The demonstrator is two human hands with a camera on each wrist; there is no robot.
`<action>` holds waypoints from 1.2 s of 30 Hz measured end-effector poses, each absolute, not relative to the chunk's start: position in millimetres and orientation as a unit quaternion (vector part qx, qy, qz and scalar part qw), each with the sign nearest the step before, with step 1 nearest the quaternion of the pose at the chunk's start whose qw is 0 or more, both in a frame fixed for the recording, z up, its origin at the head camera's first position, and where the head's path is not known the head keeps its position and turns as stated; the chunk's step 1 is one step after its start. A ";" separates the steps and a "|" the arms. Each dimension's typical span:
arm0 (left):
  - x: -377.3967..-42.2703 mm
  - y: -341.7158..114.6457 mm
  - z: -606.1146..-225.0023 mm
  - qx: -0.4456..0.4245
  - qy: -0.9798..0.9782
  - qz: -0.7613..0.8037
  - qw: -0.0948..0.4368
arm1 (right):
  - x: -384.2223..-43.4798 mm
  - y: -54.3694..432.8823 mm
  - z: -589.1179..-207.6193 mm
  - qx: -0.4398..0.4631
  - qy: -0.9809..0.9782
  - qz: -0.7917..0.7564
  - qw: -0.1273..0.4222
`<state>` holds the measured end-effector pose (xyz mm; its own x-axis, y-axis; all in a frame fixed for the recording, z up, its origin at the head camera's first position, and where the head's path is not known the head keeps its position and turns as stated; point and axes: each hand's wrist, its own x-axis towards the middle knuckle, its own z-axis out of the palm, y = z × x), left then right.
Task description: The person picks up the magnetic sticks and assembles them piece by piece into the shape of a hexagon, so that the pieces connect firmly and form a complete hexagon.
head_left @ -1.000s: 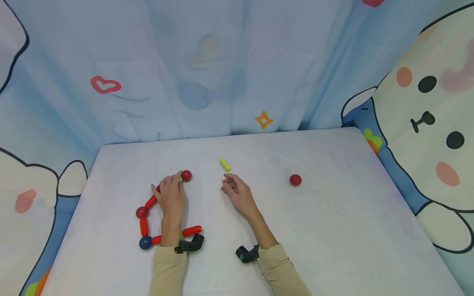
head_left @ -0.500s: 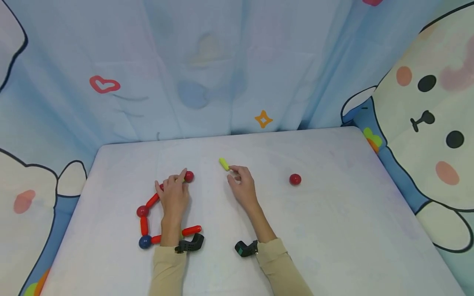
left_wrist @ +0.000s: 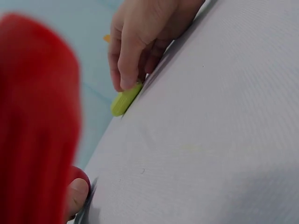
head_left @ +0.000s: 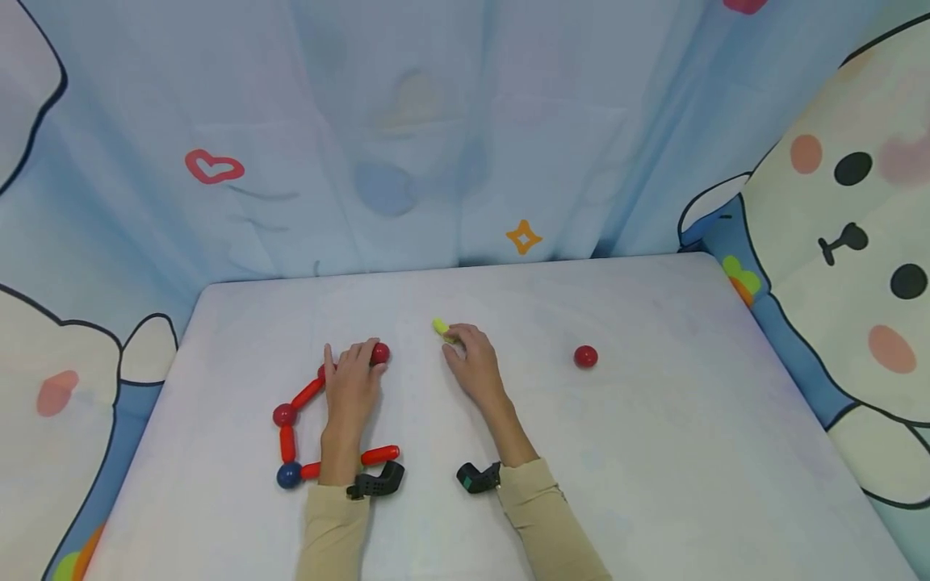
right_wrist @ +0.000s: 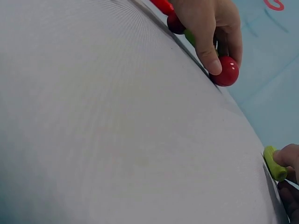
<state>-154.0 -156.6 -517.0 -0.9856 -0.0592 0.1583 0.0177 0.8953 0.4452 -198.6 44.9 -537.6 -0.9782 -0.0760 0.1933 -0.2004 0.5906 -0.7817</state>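
Observation:
My left hand (head_left: 352,393) pinches a red ball (right_wrist: 229,72) at the far end of a chain of toy rods and balls. Part of a green rod (right_wrist: 189,37) shows beneath that hand, beside another dark red ball (right_wrist: 175,23). From there the chain runs through a red rod (head_left: 308,393), a red ball (head_left: 284,415), another red rod (head_left: 287,445) and a blue ball (head_left: 288,474). To the right, my right hand (head_left: 474,367) pinches a short yellow-green rod (left_wrist: 124,100) between thumb and fingers, low at the tabletop.
A loose red ball (head_left: 585,357) lies on the white table (head_left: 676,452) to the right. One more red rod (head_left: 381,454) ends the chain's near side, which passes under my left forearm. A patterned blue curtain (head_left: 407,145) hangs behind the table.
My right hand has reached forward and taken the yellow-green rod. My left hand has shifted slightly right, its thumb now at the end ball, and the chain's far end has moved with it.

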 end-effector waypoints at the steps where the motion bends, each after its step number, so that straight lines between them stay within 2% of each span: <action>1: -154.3 -156.3 -517.1 -0.001 -0.970 -0.231 0.079 | -198.5 45.0 -537.9 0.077 -0.887 0.450 0.074; 9: -154.0 -155.5 -518.6 -0.048 -0.964 -0.250 0.078 | -196.0 43.7 -540.2 0.088 -0.869 0.479 0.089; 19: -155.0 -154.2 -520.5 -0.056 -0.962 -0.254 0.085 | -187.8 37.0 -540.0 0.176 -0.832 0.524 0.036; 36: -154.3 -153.4 -520.4 -0.078 -0.957 -0.256 0.107 | -186.4 35.8 -539.2 0.201 -0.837 0.507 0.032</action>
